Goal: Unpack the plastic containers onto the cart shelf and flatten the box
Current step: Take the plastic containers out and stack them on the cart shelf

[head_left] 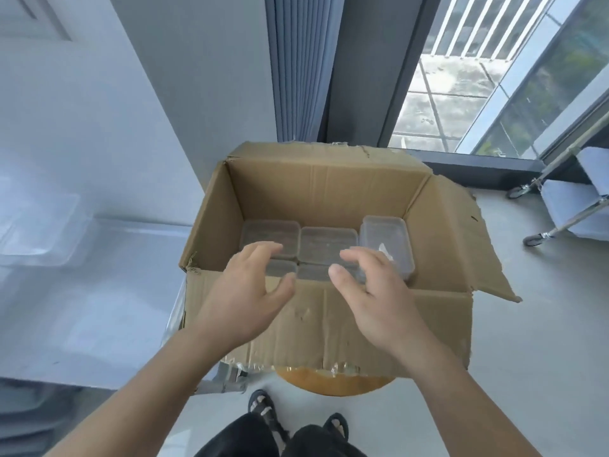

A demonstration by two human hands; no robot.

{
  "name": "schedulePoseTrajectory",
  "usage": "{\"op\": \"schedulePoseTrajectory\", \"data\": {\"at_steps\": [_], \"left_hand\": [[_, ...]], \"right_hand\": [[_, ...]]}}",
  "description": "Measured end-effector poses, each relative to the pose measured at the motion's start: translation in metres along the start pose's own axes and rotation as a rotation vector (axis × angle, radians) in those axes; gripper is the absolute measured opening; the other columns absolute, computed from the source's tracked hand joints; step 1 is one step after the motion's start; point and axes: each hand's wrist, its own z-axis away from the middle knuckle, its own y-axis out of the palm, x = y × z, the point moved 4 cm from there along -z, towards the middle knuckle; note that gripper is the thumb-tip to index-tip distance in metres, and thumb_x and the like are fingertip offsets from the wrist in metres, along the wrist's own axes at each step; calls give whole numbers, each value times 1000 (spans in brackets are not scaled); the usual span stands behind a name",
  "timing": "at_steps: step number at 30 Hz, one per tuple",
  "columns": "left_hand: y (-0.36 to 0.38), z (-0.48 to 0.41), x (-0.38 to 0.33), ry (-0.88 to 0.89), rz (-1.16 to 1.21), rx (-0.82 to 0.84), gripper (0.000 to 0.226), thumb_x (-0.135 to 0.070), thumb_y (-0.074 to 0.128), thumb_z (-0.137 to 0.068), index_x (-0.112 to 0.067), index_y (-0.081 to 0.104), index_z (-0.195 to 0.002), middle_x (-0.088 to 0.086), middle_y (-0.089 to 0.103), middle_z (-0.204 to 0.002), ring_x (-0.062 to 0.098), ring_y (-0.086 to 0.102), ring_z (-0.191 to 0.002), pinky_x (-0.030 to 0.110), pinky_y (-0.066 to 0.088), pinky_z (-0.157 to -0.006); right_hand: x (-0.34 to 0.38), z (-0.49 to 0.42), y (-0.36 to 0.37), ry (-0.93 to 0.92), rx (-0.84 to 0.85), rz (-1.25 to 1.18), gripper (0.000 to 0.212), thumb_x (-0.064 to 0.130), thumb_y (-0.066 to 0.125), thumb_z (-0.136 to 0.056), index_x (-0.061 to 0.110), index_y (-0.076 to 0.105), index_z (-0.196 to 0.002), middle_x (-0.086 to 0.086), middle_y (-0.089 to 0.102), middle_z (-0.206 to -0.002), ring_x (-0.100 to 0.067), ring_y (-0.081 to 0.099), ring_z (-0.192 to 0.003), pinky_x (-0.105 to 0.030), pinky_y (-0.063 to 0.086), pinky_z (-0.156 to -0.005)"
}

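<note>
An open cardboard box sits on a round wooden stool, its mouth facing up and its long side running left to right. The near flap hangs down toward the person and the right flap splays outward. Clear plastic containers lie flat in the bottom of the box in rows. The rightmost one stands higher than the rest, its long side pointing away from the person. Both forearms reach forward over the near flap. The left hand and right hand hover palms down above the near containers, fingers spread and loosely curved, grasping nothing. The fingertips are blurred. A wheeled metal cart stands on the floor well off to the right.
</note>
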Motion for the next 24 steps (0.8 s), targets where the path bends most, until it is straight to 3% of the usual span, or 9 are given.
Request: {"op": "schedulePoseTrajectory", "data": {"at_steps": [3, 6, 10, 17, 24], "left_hand": [[-8, -11, 18, -70, 20, -32, 52, -38, 56, -95, -21, 45, -143, -9, 44, -146, 10, 41, -133, 22, 34, -104], [-16, -25, 32, -109, 53, -48, 53, -40, 54, -95, -23, 44, -143, -10, 42, -148, 10, 42, -133, 32, 40, -107], [-17, -41, 52, -134, 80, -36, 52, -40, 54, -96, -23, 43, -144, -11, 42, -148, 7, 38, -136, 22, 32, -103], [-17, -70, 81, -147, 106, 4, 52, -38, 54, -96, -20, 45, -143, -8, 44, -148, 8, 39, -136, 20, 31, -102], [-8, -92, 91, -225, 63, 15, 54, -39, 54, -95, -21, 43, -145, -7, 44, -148, 9, 40, -135, 18, 30, -98]], "right_hand": [[4, -24, 8, -32, 44, 37, 49, 52, 43, -97, 26, 50, -138, 17, 43, -141, 1, 35, -133, -23, 28, -109], [11, -50, 18, -21, 70, 49, 49, 50, 46, -96, 24, 51, -137, 21, 41, -136, -1, 37, -133, -32, 35, -112], [20, -77, 33, -16, 106, 96, 49, 49, 47, -96, 23, 51, -137, 19, 41, -135, -4, 37, -134, -34, 37, -110], [13, -112, 62, 20, 214, 192, 52, 51, 49, -96, 25, 47, -141, 13, 42, -145, -6, 37, -135, -31, 37, -109], [-11, -160, 99, -15, 464, 369, 61, 54, 48, -97, 21, 39, -147, 4, 40, -150, -16, 39, -137, -33, 36, -107]]}}
